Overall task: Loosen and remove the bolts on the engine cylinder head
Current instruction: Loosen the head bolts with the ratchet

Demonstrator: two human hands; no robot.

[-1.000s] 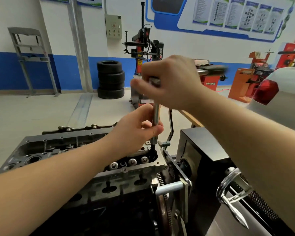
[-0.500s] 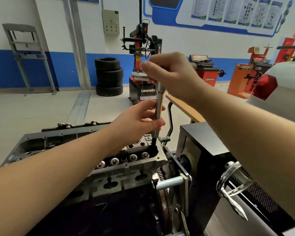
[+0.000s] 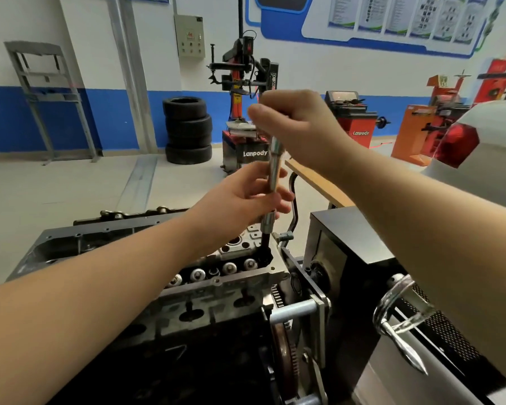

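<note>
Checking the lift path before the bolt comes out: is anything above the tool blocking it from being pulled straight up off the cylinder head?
Nothing visible does. Above the right hand gripping the tool is open space.

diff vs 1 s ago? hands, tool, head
The tool has come up: more dark shaft shows between its lower end and the cylinder head. The left hand rose with it and still grips the middle of the bar; the right hand still grips the top. The cylinder head itself has not moved on its stand.
</note>
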